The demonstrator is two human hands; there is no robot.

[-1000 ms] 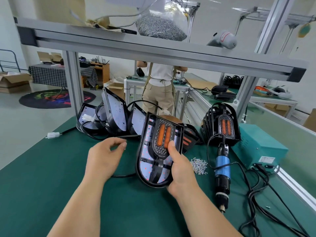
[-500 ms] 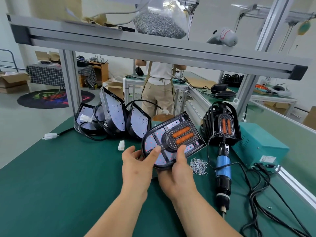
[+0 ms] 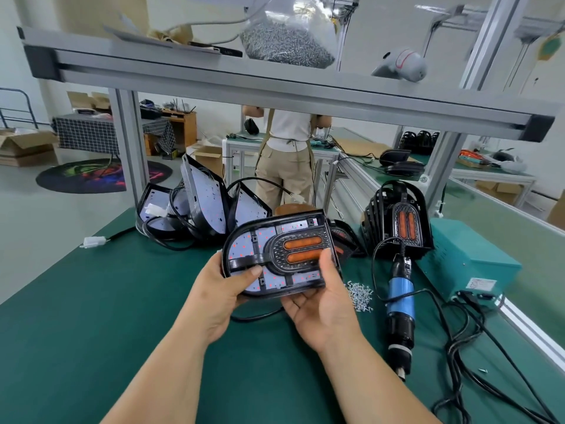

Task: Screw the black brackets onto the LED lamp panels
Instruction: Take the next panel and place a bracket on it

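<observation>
While both hands carry it above the green bench mat (image 3: 91, 316), the LED lamp panel (image 3: 276, 258) sits face up and turned lengthwise left to right, its rounded end to the left, which seems meant to put the screw points of the black bracket (image 3: 253, 261) in plain sight. The left hand (image 3: 223, 298) grips the rounded end with the thumb pressed onto a bracket arm, probably to keep bracket and panel aligned; the right hand (image 3: 324, 307) cups the panel from below, its thumb lying on the honeycombed housing by the orange lenses (image 3: 302, 249). Just right of the hands lies a small heap of loose screws (image 3: 359, 295), and beside that the blue electric screwdriver (image 3: 400, 304), tip toward the near edge, both within easy reach of the right hand. Panels without brackets (image 3: 201, 203) lean together at the far left; what look like finished ones (image 3: 397, 221) stand stacked at the far right, against the teal power box (image 3: 467, 261). No screw appears driven yet, though the holes are too small to tell.
</observation>
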